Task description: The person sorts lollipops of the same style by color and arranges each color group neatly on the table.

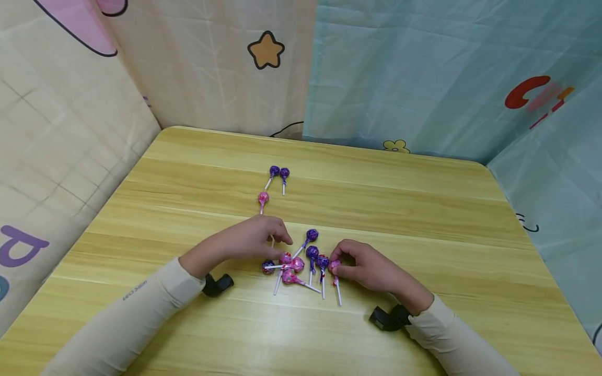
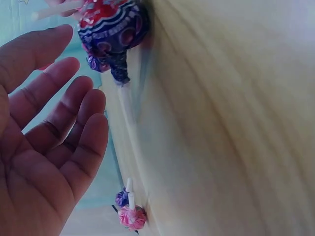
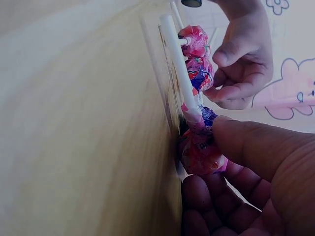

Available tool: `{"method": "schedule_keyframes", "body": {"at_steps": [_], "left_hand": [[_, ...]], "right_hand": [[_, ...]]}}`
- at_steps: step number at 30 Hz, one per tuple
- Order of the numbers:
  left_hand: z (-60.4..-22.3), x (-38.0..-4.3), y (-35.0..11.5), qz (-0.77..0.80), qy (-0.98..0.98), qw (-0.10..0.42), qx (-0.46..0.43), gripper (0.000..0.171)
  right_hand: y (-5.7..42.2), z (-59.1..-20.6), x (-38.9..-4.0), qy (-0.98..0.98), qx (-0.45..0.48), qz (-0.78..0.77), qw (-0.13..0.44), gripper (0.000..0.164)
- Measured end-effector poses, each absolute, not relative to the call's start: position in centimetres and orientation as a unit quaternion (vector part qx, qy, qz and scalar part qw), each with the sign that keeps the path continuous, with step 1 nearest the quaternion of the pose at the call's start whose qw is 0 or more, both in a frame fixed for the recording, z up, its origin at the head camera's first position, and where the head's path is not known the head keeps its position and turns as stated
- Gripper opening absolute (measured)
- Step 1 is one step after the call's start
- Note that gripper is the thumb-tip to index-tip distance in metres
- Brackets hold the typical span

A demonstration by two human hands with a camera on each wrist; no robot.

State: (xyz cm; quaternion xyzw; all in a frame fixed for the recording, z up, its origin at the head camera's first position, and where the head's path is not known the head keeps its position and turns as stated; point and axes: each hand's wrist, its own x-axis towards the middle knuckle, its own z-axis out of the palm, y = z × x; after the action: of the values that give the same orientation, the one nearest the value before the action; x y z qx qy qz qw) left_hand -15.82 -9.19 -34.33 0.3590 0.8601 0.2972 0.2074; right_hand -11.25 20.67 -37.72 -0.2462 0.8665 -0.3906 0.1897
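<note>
Pinching pink-wrapped lollipop (image 3: pixel 198 156) by its head in right hand (image 1: pixel 370 266), probably for surer control; holding nothing in relaxed, loosely spread left hand (image 1: pixel 252 238).

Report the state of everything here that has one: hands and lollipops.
left hand, fingers relaxed, holding nothing
right hand, gripping
gripped pink lollipop, wrapped, held at its head
middle lollipop cluster, wrapped, partly overlapping
far pink lollipop, wrapped, lying down
two far purple lollipops, wrapped, heads close together

From here: wrapped pink lollipop (image 1: pixel 335 267) pinched in right hand (image 1: pixel 369 266), stick (image 1: pixel 339 294) free. Two purple lollipops (image 1: pixel 312 252) alongside, sticks roughly parallel. Pink lollipops (image 1: pixel 289 276) overlap near left hand (image 1: pixel 251 237).
</note>
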Motion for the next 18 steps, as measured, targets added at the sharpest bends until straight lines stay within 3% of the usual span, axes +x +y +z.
{"method": "schedule_keyframes", "body": {"at_steps": [12,18], "left_hand": [[-35.6,-15.2,-8.7,0.287,0.858,0.17,0.39,0.007],[-35.5,-14.9,-8.6,0.293,0.859,0.181,0.378,0.005]], "right_hand": [[20.6,-37.7,-11.3,0.867,-0.247,-0.391,0.187,0.006],[20.7,-37.9,-11.3,0.864,-0.251,-0.395,0.188,0.004]]}}
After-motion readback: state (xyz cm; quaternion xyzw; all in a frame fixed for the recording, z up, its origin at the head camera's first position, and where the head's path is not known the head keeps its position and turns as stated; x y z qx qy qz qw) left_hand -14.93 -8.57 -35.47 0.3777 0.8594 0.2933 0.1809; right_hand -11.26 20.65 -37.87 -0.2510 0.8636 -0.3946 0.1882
